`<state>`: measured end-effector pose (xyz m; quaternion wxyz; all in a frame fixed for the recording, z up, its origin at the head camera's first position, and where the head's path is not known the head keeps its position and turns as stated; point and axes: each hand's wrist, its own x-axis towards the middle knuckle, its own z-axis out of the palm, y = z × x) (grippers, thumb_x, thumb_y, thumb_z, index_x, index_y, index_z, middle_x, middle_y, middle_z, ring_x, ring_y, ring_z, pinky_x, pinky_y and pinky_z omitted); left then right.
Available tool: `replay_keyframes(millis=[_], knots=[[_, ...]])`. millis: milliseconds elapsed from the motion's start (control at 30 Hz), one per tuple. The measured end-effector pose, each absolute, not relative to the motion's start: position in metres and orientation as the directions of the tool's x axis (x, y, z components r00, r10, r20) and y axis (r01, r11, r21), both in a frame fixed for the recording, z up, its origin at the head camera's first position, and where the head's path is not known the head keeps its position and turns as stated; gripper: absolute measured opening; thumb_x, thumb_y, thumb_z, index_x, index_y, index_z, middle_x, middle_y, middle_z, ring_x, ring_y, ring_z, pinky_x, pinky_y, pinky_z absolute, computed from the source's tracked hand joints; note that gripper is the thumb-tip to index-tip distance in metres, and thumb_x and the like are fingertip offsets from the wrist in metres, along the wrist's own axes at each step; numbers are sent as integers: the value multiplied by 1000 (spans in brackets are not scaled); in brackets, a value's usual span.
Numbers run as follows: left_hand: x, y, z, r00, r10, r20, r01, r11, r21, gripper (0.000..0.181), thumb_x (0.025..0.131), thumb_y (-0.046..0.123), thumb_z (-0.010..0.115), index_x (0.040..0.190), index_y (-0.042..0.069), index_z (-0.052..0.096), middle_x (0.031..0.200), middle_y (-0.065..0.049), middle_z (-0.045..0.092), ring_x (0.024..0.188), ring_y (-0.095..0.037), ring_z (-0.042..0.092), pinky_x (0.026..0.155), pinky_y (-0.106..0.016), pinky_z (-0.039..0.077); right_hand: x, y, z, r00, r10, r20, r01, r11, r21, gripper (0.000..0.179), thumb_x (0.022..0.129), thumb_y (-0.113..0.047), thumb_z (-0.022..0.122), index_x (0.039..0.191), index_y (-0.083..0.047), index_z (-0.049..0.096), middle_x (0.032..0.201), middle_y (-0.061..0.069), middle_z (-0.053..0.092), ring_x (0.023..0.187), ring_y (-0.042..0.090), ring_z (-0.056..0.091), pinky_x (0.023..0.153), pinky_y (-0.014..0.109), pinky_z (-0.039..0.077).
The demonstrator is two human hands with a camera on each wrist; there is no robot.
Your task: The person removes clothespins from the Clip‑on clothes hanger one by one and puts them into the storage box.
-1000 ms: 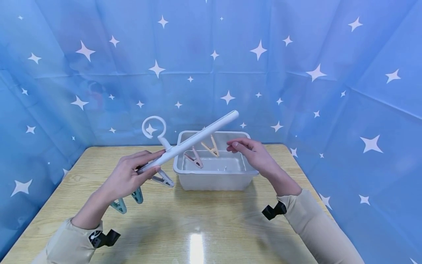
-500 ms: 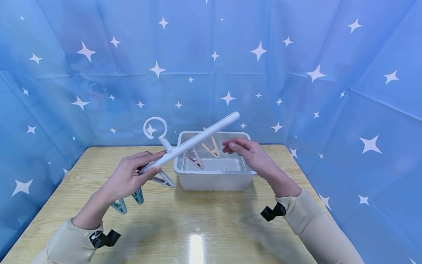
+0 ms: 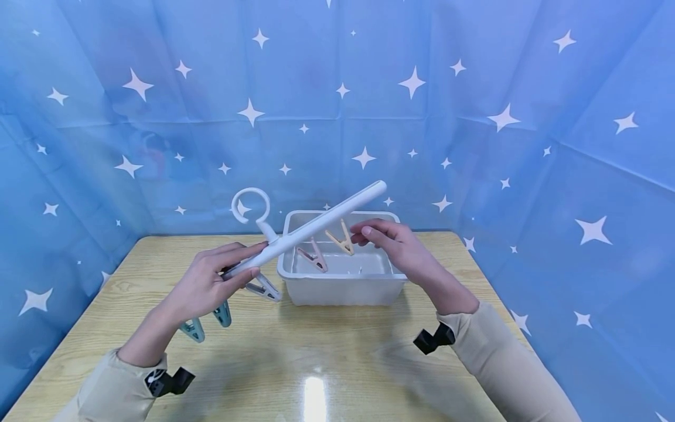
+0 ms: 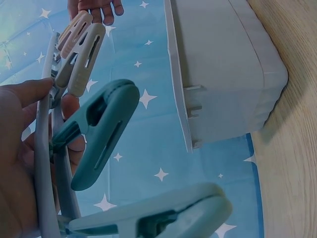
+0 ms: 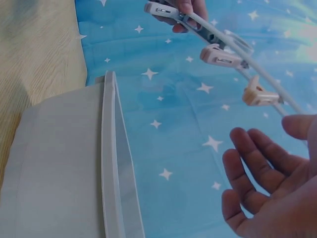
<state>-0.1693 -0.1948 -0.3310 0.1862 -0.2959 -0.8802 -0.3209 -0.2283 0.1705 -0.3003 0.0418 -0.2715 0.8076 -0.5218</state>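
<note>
In the head view, the left grip is closed round the left part of the white hanger, whose bar slants up to the right above the desk and partly over the grey tub. It looks light, stiff and smooth plastic, so it may twist when held off-centre; the bar seems the place to grasp it. The right grip has relaxed fingers and holds nothing, near the peach clip. Compared with a second ago, this grip sits further left, the hanger's tip slightly further right, and the gap between them is smaller; the tub stays put.

In the left wrist view, thumb and fingers wrap the bar; the dark green clip hangs tilted and would probably swing or slide easily.

In the right wrist view, the loose fingers show a gap to the peach clip, whose handles seem the natural pinch point.
</note>
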Motion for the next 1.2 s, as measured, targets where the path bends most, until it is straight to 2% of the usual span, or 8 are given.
replay_keyframes(millis=[333, 600, 733, 1033, 1200], knots=[[-169, -194, -331, -763, 395, 512, 631, 623, 461, 47, 95, 18, 69, 139, 28, 60, 94, 11, 63, 58, -2, 45, 51, -23, 38, -226, 164, -297, -859, -477, 186, -376, 343, -861, 39, 107, -31, 46, 133, -7, 62, 122, 11, 67, 115, 22, 61, 103, 43, 44], [-169, -195, -331, -763, 397, 511, 632, 624, 458, 47, 94, 18, 69, 139, 28, 60, 94, 11, 63, 58, -3, 45, 52, -22, 38, -226, 161, -294, -856, -491, 162, -360, 340, -869, 40, 107, -33, 45, 134, -9, 62, 120, 10, 66, 114, 24, 59, 105, 49, 42], [-169, -195, -331, -752, 408, 518, 645, 620, 448, 46, 95, 17, 69, 139, 26, 60, 94, 11, 63, 58, -2, 44, 51, -22, 38, -225, 159, -294, -850, -503, 160, -366, 344, -865, 41, 108, -33, 44, 133, -8, 63, 117, 9, 66, 112, 23, 58, 103, 46, 43], [-169, -193, -331, -753, 414, 512, 646, 615, 452, 46, 95, 18, 69, 139, 27, 60, 95, 11, 63, 57, -2, 45, 51, -22, 39, -227, 157, -297, -829, -530, 179, -380, 298, -876, 41, 109, -30, 41, 131, -5, 64, 119, 11, 66, 107, 21, 58, 96, 41, 47], [-170, -192, -331, -739, 435, 514, 663, 605, 441, 45, 95, 17, 68, 139, 25, 60, 95, 10, 63, 59, -2, 45, 52, -22, 39, -225, 153, -295, -817, -548, 181, -365, 248, -897, 42, 109, -27, 39, 132, 0, 62, 123, 17, 65, 107, 21, 57, 96, 42, 46]])
